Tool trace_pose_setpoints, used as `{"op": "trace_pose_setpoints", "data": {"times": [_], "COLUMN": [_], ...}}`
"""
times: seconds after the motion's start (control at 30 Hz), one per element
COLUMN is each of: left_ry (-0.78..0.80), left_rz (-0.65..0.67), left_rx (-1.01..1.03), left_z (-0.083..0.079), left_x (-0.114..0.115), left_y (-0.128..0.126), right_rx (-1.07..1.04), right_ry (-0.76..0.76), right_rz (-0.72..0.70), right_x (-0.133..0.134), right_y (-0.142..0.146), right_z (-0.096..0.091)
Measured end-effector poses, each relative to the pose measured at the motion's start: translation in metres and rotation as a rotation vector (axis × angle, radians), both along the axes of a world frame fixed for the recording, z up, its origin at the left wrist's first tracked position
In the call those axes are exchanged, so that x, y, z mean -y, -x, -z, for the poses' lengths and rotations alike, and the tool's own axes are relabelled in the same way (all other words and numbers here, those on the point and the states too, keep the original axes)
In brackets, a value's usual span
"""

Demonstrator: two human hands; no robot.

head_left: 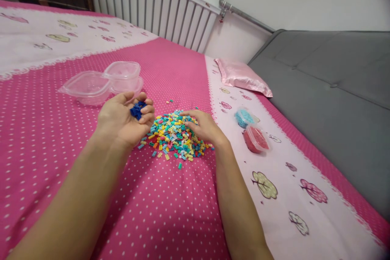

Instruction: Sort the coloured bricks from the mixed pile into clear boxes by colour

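Observation:
A heap of small toy bricks (173,136) in yellow, teal, light blue, red and other colours lies on the pink dotted bedspread (170,211). My left hand (126,120) is palm up just left of the heap, its fingers curled round several dark blue bricks (138,110). Over the heap's right side reaches my right hand (199,126), palm down, with fingers stretched out and apart, the tips at the bricks. I see nothing held in it, though its underside is hidden.
Clear plastic containers (94,85) stand behind my left hand. To the right sit a tub of light blue bricks (243,118) and a tub of red bricks (256,139). Farther back are a pink pillow (242,76), a grey headboard (329,77) and a radiator (152,4).

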State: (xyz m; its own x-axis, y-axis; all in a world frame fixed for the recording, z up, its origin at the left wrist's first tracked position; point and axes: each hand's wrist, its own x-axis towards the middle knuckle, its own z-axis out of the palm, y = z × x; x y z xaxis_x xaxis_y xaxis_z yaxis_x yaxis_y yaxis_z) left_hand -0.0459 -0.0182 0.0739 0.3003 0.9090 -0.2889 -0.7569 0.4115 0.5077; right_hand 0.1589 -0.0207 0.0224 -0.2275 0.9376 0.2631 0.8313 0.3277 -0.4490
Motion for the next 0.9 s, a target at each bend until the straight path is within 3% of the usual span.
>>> {"op": "trace_pose_setpoints", "data": {"times": [0.13,0.27,0.5,0.7,0.9], "left_ry": [0.044,0.114,0.12,0.111,0.011], "left_rz": [-0.079,-0.213,-0.34,-0.366,-0.313], "left_rx": [-0.031,-0.094,-0.164,-0.142,-0.347], "left_z": [-0.002,-0.008,-0.016,-0.012,-0.005], "left_x": [-0.003,-0.005,-0.004,-0.007,-0.013], "left_y": [0.004,0.012,0.027,0.031,0.04], "right_rx": [0.034,0.078,0.094,0.093,0.11], "right_ry": [0.059,0.092,0.096,0.106,0.103], "right_rz": [-0.112,-0.027,-0.008,-0.001,-0.004], "right_x": [0.0,0.0,-0.001,0.0,0.001], "right_y": [0.014,0.011,0.006,0.007,0.009], "right_z": [0.0,0.003,0.006,0.008,0.008]}}
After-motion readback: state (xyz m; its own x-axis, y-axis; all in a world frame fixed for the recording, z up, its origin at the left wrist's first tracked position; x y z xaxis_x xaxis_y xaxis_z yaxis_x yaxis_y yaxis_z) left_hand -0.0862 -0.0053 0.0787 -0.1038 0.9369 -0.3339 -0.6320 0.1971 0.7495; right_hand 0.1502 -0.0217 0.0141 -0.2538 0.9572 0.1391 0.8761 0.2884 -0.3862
